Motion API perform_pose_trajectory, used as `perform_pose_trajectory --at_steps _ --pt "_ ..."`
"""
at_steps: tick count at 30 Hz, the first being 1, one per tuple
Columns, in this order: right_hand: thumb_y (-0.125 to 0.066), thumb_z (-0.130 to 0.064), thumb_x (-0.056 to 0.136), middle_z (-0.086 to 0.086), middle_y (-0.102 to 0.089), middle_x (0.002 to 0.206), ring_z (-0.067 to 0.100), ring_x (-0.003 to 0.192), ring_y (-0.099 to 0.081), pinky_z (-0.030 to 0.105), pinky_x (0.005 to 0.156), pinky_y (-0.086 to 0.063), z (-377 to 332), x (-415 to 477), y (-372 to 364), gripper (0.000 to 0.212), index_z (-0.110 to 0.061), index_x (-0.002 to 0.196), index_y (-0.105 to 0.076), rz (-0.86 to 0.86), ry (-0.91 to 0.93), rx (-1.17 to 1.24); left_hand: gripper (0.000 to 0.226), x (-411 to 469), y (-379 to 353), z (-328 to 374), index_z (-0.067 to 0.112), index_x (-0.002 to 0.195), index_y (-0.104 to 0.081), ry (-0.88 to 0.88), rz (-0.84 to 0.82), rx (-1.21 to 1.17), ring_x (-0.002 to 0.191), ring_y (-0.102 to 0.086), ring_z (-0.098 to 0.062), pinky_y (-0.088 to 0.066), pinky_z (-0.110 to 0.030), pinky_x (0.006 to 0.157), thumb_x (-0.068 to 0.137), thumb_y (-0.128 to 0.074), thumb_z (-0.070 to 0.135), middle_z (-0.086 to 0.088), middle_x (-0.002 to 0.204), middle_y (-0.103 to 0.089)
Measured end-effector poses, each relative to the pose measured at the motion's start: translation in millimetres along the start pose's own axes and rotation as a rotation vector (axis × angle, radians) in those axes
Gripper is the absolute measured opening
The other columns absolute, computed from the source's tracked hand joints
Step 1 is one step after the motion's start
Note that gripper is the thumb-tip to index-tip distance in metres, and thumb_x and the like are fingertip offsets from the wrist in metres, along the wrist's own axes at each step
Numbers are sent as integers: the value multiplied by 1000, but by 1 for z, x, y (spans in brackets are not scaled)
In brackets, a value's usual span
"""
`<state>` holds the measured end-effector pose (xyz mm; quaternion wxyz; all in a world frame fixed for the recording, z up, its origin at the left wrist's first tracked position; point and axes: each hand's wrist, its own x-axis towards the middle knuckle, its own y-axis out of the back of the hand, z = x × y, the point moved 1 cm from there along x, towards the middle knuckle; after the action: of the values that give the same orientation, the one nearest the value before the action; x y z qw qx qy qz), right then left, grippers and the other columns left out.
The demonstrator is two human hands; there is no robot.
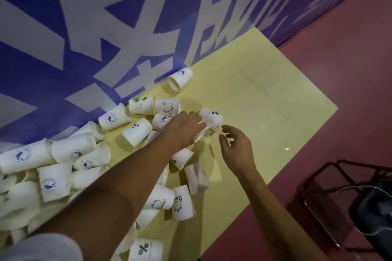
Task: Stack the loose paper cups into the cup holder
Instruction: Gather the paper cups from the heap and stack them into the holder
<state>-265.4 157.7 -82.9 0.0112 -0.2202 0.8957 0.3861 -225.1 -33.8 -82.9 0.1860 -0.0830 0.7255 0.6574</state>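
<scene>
left hand (185, 127) | fingers on tilted paper cup (212, 118) | right hand (237, 146) beside

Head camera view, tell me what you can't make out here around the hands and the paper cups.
- Cup holder: none can be identified anywhere in the head view.
- Left hand: its fingers lie over the percent-sign cup; motion blur hides whether they grip it.
- Right hand: fingers curled and blurred; whether they pinch anything is unclear.
- Cup pile: cut off by the left edge, partly hidden under the left forearm.
- Dark wire frame: cut off at the right edge, too dim to identify.
</scene>
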Motion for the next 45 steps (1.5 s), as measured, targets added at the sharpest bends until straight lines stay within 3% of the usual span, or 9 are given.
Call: perform_pose_trajectory --at_steps 7,12,18,22,24,29,34,41,45 --pt "-81 -30 85 7 -46 152 24 138 -45 33 108 -40 22 31 -8 83 -12 154 -38 -149 -31 -110 55 11 -20 -3 19 137 -40 -64 25 98 120 -55 -22 -43 -35 93 90 -67 16 -4 137 -54" --pt "-92 -29 73 11 -39 157 30 142 -39 39 112 -36 22 56 -21 108 -13 158 -29 -242 13 -187 60 4 -17 -7 16 140 -39 -35 56 -61 111 -55 -24 -46 -36 90 88 -66 27 -6 130 -55" --pt "-88 -27 72 12 -58 136 35 122 -58 41 94 -50 24 68 -30 80 -8 140 -50 -205 28 -187 77 -70 14 -21 19 138 -41 404 494 -928 110 -58 -19 -53 -30 81 76 -83 40 -2 125 -58" --pt "-88 -26 76 12 -52 137 30 122 -55 34 96 -47 3 39 -21 84 -6 145 -43 -114 88 -64 80 -154 18 -12 35 134 -36 551 720 -1214 110 -60 -4 -56 -21 82 75 -89 38 18 123 -55" --pt "-88 -30 76 3 -50 135 28 117 -59 39 90 -56 -17 17 -15 84 -12 144 -43 -61 140 17 80 -193 11 -5 42 132 -37 619 730 -1251 112 -58 4 -56 -21 83 73 -90 40 28 122 -54" --pt "-88 -37 77 -8 -52 137 16 111 -60 27 81 -54 -84 -52 -5 79 -21 143 -47 -37 213 125 80 -274 -11 17 45 132 -43 724 760 -1286 113 -58 3 -52 -18 86 69 -92 39 27 124 -57" --pt "-90 -39 74 -14 -55 131 4 111 -58 18 83 -52 -162 -143 -52 77 -27 140 -51 -183 355 152 82 -389 -48 35 41 138 -44 809 824 -1254 119 -60 -4 -54 -22 90 70 -90 45 24 130 -57" --pt "-85 -52 71 -16 -57 126 0 108 -57 13 78 -46 -220 -252 -133 78 -24 137 -55 -359 570 120 84 -514 -97 56 51 135 -39 965 873 -1232 120 -55 3 -47 -8 88 71 -92 38 34 132 -51" --pt "-90 -46 72 -18 -57 126 8 107 -58 23 81 -49 -235 -294 -173 75 -24 135 -55 -427 628 129 81 -564 -125 64 46 135 -42 1048 877 -1242 119 -58 -1 -49 -14 88 72 -92 34 27 131 -54"
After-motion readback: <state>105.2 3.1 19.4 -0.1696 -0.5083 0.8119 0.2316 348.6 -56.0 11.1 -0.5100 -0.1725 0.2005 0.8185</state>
